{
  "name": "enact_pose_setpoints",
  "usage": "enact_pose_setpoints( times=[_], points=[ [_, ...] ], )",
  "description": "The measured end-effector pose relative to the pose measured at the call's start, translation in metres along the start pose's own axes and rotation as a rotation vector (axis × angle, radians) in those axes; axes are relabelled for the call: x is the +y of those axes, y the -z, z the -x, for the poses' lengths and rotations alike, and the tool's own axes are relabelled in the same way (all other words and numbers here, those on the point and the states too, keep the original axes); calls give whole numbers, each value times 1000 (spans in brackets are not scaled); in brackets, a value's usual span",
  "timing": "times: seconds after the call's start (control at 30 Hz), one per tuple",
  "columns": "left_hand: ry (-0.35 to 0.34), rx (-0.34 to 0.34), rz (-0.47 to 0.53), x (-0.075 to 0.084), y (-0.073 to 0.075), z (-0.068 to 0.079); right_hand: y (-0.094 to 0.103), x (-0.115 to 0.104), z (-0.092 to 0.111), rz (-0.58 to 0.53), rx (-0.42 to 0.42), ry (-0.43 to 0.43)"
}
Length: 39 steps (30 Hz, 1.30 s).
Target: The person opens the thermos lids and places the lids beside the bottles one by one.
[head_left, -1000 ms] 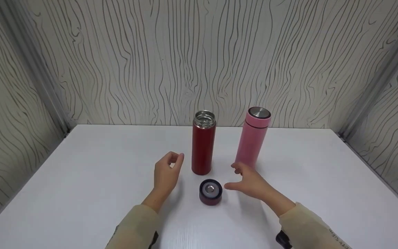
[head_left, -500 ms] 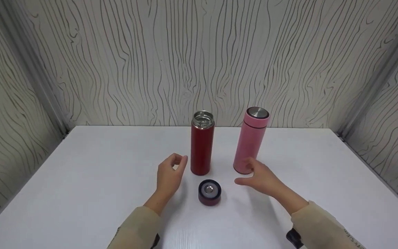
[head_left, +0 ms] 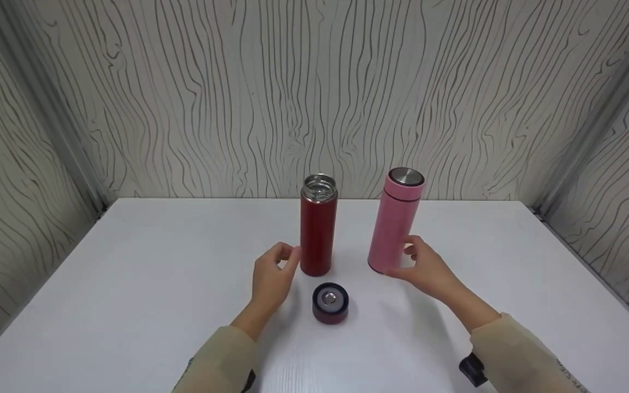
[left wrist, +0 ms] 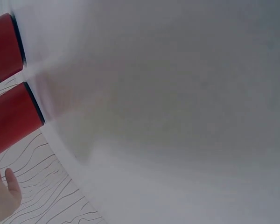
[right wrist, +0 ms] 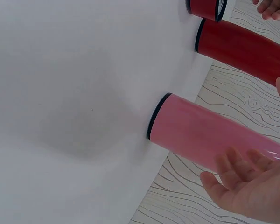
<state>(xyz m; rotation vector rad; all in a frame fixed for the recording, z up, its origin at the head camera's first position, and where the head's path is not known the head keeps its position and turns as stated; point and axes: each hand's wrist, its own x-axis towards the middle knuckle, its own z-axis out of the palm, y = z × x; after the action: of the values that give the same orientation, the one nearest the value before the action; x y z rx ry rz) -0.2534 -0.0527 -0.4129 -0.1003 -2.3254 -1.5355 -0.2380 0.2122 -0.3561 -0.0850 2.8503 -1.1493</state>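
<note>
An uncapped red thermos [head_left: 317, 234] stands upright on the table, its steel mouth exposed. In front of it sits its dark-red lid [head_left: 330, 303], inner side up. To the right a pink thermos [head_left: 395, 224] stands with its steel-topped cap on. My left hand [head_left: 273, 273] is at the red thermos's left side, fingers loosely bent; whether the fingertips touch it I cannot tell. Close by the lower right side of the pink thermos is my right hand [head_left: 426, 267], thumb and fingers spread. The right wrist view shows those fingers [right wrist: 233, 168] loosely bent alongside the pink thermos [right wrist: 200, 130], not wrapped round it.
The white table [head_left: 156, 284] ends at a wood-patterned back panel [head_left: 227, 109]. Similar panels stand at both sides, with grey posts [head_left: 58, 120] in the corners. The two thermoses have a narrow gap between them.
My right hand has moved rightward, from in front of the pink thermos to its right side. My left hand has shifted slightly right, nearer the red thermos. Thermoses and lid have stayed put.
</note>
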Motion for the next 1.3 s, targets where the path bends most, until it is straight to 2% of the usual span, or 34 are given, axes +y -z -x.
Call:
enact_pose_setpoints(
  times=[0.53, 0.83, 1.07, 1.3],
  points=[
    [-8, -24, -5, 1, -3, 1, 8, 8, -11, -23, 34, -76],
    [-18, -30, -1, 3, -5, 2, 10, 7, -28, -138, 105, -120],
    [-28, -16, 0, 1, -3, 2, 6, 3, -41, -176, 98, -104],
    [-22, -16, -20, -2, -1, 0, 1, 2, -52, -275, 103, -69]
  ],
)
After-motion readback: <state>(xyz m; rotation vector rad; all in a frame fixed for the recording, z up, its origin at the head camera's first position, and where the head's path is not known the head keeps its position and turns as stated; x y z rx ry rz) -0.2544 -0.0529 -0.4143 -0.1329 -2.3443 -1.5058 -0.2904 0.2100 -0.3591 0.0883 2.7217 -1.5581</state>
